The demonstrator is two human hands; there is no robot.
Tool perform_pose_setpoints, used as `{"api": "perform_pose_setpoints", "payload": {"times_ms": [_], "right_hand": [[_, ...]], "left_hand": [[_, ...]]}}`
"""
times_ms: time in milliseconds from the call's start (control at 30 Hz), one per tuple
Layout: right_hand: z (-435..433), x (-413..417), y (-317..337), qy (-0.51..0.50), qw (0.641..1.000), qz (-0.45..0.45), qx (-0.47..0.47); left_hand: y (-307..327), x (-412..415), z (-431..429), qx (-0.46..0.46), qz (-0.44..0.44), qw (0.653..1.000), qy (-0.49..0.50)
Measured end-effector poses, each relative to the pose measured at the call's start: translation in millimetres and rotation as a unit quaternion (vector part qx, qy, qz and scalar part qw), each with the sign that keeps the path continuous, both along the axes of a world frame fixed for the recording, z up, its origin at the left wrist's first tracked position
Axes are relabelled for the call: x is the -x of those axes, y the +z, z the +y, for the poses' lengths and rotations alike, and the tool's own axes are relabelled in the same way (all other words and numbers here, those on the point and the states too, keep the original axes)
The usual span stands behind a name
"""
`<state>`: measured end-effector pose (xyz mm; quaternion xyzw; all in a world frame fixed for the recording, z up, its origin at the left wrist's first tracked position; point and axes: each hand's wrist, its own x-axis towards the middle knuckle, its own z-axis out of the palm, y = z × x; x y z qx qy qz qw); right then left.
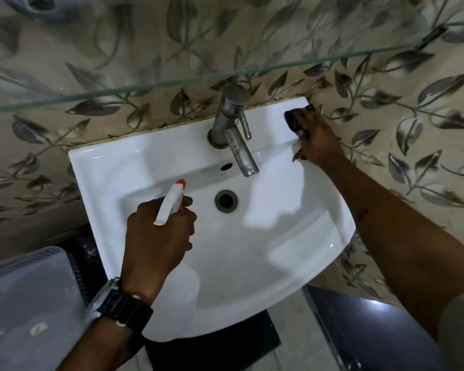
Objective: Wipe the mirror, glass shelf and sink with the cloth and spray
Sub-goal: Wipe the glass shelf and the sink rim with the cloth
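Dark cloth (292, 119) lay on the back right corner of the white sink (292, 236), right of the tap (232, 129), close to the wall edge. Right hand (315, 140) lay flat on top of it, fingers pressed down over the cloth and closed against it; only a dark edge of the cloth showed past the fingertips.

Spray bottle (169, 203), white head with an orange-red nozzle tip, sat in front of the tap and to its left, over the basin's left inner slope. Left hand (158, 236) was wrapped round the bottle neck, fingers curled shut on it, one finger across the front by the trigger. Nozzle pointed toward the back of the basin. Bottle body was hidden under the hand.

Drain (226, 200) sat straight in front of the tap, just right of the nozzle; overflow hole (227, 166) between drain and tap base.

Glass shelf (118, 88) ran across above the tap, its greenish edge tilted in the view, leaf-patterned wall tiles (386, 103) behind it.

Dark-strapped wristwatch (116, 306) on the left wrist. Pale plastic basket (25, 303) stood below and far left of the tap
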<state>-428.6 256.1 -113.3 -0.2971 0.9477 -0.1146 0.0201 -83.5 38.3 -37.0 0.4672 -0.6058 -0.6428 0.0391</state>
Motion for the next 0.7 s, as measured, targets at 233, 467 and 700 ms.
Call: {"api": "perform_pose_setpoints", "payload": {"times_ms": [233,467,700], "right_hand": [[71.0,-60.2,3.5,-0.003,1.0,-0.017,0.0],[92.3,-83.7,34.0,-0.158,0.968,-0.178,0.086],[91.4,-61.4,64.3,-0.207,0.926,-0.246,0.196]], "left_hand": [[13.9,-17.1,11.2,-0.008,0.016,1.0,-0.024],[26.4,-25.4,38.6,0.027,-0.007,0.995,-0.096],[17.6,-11.4,63.4,0.046,0.0,0.984,-0.172]]}}
